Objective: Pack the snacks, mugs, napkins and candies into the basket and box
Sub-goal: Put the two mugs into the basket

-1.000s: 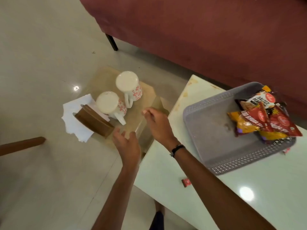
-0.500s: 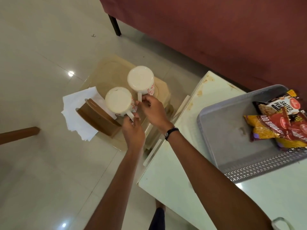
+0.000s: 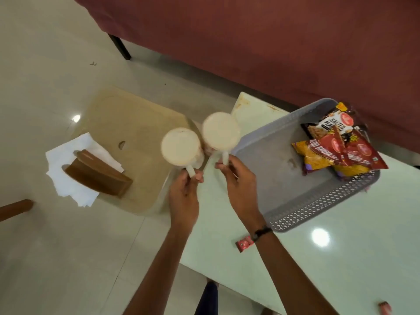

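Two white mugs with red print hang in the air, each held by its handle. My left hand (image 3: 185,189) grips the left mug (image 3: 180,147); my right hand (image 3: 238,178) grips the right mug (image 3: 221,130), close to the grey basket's (image 3: 302,212) left corner. The basket sits on the pale table (image 3: 318,269) and holds several snack packets (image 3: 341,146) at its far right end. White napkins (image 3: 68,180) sit in a brown wooden holder (image 3: 97,178) on the beige stool (image 3: 134,123). A red candy (image 3: 244,243) lies on the table by my right wrist.
A maroon sofa (image 3: 272,42) runs behind the table, one dark leg (image 3: 120,46) on the tiled floor. A brown wooden bar (image 3: 14,209) pokes in at the left edge. Another small red candy (image 3: 385,306) lies near the table's bottom right.
Both hands reached to the mugs on the stool, took them by the handles, and have lifted them off toward the basket. The stool top now holds only the napkin holder.
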`<state>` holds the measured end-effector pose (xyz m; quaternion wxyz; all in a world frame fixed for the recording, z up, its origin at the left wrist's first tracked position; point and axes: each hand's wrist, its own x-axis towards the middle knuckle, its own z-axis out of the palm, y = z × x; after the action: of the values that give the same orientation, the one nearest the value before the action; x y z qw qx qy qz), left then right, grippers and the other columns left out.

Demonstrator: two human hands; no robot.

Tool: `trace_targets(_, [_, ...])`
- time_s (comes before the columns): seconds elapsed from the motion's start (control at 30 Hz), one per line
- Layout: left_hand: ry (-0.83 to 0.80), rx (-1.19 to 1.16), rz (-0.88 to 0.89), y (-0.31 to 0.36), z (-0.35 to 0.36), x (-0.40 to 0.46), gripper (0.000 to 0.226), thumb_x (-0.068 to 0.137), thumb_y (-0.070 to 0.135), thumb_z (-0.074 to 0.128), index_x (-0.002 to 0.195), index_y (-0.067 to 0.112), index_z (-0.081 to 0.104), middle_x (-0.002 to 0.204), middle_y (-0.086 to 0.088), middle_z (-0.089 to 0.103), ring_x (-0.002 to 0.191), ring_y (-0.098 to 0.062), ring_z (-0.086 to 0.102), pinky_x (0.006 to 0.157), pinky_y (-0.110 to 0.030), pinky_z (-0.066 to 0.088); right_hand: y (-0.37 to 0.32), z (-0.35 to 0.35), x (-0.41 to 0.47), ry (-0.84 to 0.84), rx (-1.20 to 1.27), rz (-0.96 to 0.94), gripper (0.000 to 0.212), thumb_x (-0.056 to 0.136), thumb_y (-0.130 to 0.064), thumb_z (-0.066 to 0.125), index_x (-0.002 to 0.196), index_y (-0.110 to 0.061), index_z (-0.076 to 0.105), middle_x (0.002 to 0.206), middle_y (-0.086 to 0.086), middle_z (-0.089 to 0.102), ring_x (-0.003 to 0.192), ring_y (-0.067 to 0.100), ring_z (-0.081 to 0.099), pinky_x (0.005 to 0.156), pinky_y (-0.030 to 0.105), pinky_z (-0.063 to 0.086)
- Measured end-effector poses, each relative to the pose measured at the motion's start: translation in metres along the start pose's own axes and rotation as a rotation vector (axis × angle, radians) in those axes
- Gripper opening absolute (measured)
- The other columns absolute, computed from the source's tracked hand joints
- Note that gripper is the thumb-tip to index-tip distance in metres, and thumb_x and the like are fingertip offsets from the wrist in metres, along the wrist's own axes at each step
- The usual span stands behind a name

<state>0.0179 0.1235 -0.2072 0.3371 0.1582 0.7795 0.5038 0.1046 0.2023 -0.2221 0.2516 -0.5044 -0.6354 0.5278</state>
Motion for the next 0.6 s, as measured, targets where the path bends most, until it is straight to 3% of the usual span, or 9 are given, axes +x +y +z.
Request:
trace_targets(0.17, [-0.244, 0.103, 0.148, 0.023, 0.065, -0.023, 0.012, 0.093, 0.014, 0.055, 0.084, 0.010, 0.061, 0.072, 0.008, 0.061, 0.068, 0.003, 0.053, 0.063, -0.005, 0.038, 0.019, -0.091, -0.032, 0.182, -0.043, 0.074, 0.013, 0.090, -0.009, 0.062, 0.082, 0.001, 0.059, 0.071, 0.020, 0.057, 0.062, 0.007, 0.040, 0.055, 0.017, 0.033])
trace_targets(0.27, [-0.367, 0.199, 0.205, 0.030, 0.100, -0.019, 0.014, 0.093, 0.015, 0.053, 0.093, 0.006, 0.064, 0.079, -0.002, 0.065, 0.067, -0.002, 0.054, 0.060, -0.004, 0.038, 0.033, -0.122, -0.044, 0.268, -0.067, 0.144, 0.010, 0.089, -0.012, 0.063, 0.084, -0.003, 0.063, 0.072, 0.015, 0.061, 0.060, 0.004, 0.040, 0.052, 0.012, 0.033])
trace_targets(0.4, [-0.518, 0.398, 0.269, 0.021, 0.134, 0.001, 0.015, 0.095, 0.011, 0.048, 0.093, 0.001, 0.059, 0.087, -0.014, 0.066, 0.079, -0.020, 0.058, 0.058, -0.009, 0.036, 0.058, -0.131, -0.049, 0.383, -0.011, 0.220, 0.009, 0.088, -0.010, 0.065, 0.086, -0.002, 0.063, 0.082, 0.011, 0.067, 0.071, 0.004, 0.048, 0.059, 0.010, 0.039])
trace_targets(0.53, [-0.639, 0.540, 0.257, 0.009, 0.149, 0.021, 0.017, 0.096, 0.011, 0.046, 0.103, 0.003, 0.059, 0.095, -0.017, 0.065, 0.083, -0.023, 0.058, 0.064, -0.021, 0.038, 0.075, -0.114, -0.044, 0.488, 0.054, 0.279, 0.009, 0.086, -0.010, 0.068, 0.087, -0.002, 0.068, 0.082, 0.013, 0.071, 0.074, 0.004, 0.052, 0.064, 0.015, 0.044])
trace_targets(0.6, [-0.688, 0.571, 0.249, 0.008, 0.150, 0.026, 0.020, 0.097, 0.016, 0.046, 0.106, 0.003, 0.058, 0.092, -0.015, 0.063, 0.082, -0.020, 0.054, 0.062, -0.021, 0.035, 0.078, -0.105, -0.039, 0.545, 0.100, 0.321, 0.008, 0.085, -0.008, 0.068, 0.084, 0.001, 0.068, 0.082, 0.020, 0.070, 0.067, 0.014, 0.054, 0.061, 0.022, 0.047])
